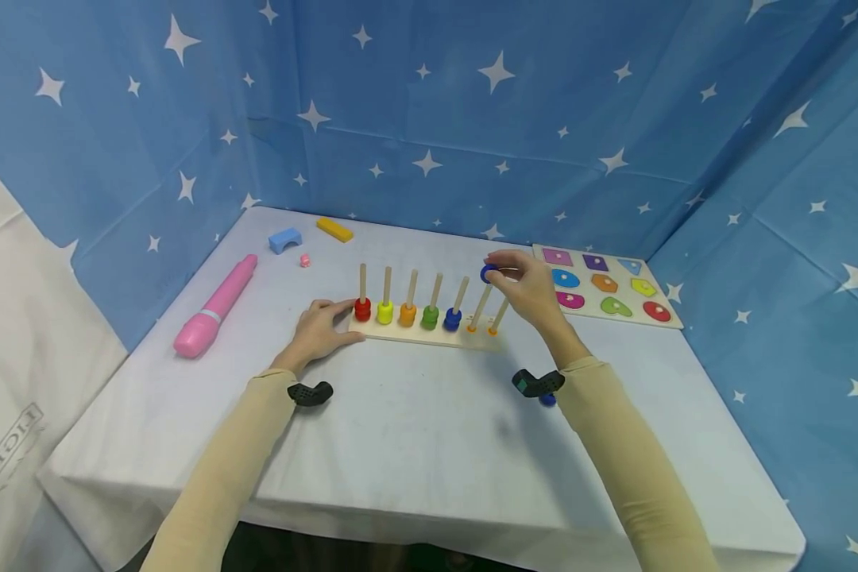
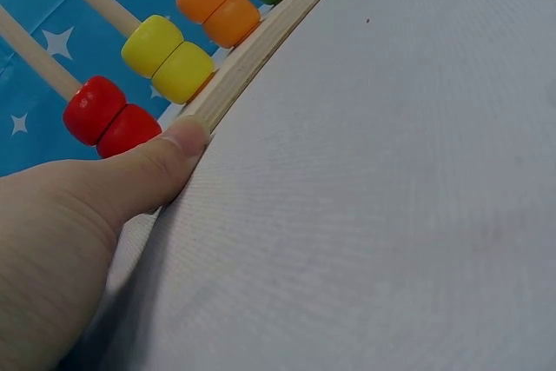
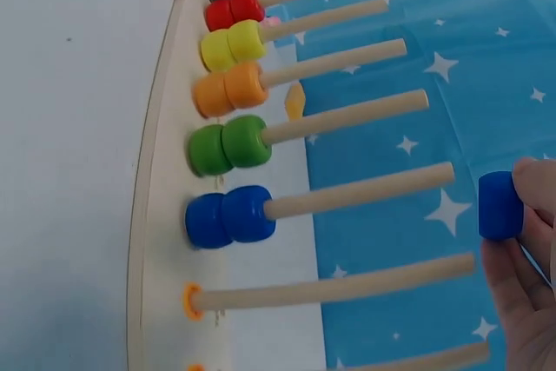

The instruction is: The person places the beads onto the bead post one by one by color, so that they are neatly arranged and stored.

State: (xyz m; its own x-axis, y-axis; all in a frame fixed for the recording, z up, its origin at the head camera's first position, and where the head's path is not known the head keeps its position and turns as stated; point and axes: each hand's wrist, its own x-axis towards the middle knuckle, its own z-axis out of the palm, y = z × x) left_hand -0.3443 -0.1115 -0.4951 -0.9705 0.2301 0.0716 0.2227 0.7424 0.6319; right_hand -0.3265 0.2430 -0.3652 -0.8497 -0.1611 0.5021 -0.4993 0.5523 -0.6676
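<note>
A wooden peg board (image 1: 418, 330) stands on the table with a row of upright pegs. Pairs of red beads (image 3: 233, 10), yellow beads (image 3: 232, 45), orange beads (image 3: 230, 89), green beads (image 3: 229, 145) and blue beads (image 3: 229, 216) sit on its first pegs; the two rightmost pegs are bare. My left hand (image 1: 318, 330) grips the board's left end, thumb (image 2: 178, 147) along the front edge. Near the top of the first bare peg (image 3: 339, 289), my right hand (image 1: 529, 290) pinches a loose blue bead (image 3: 500, 206), apart from the peg in the right wrist view.
Another blue bead (image 1: 547, 400) lies below the right wrist. A shape puzzle board (image 1: 618, 287) is at the back right. On the left are a pink microphone-like toy (image 1: 216, 307), a blue arch block (image 1: 284, 240), a yellow block (image 1: 334, 229) and a small pink piece (image 1: 304, 260).
</note>
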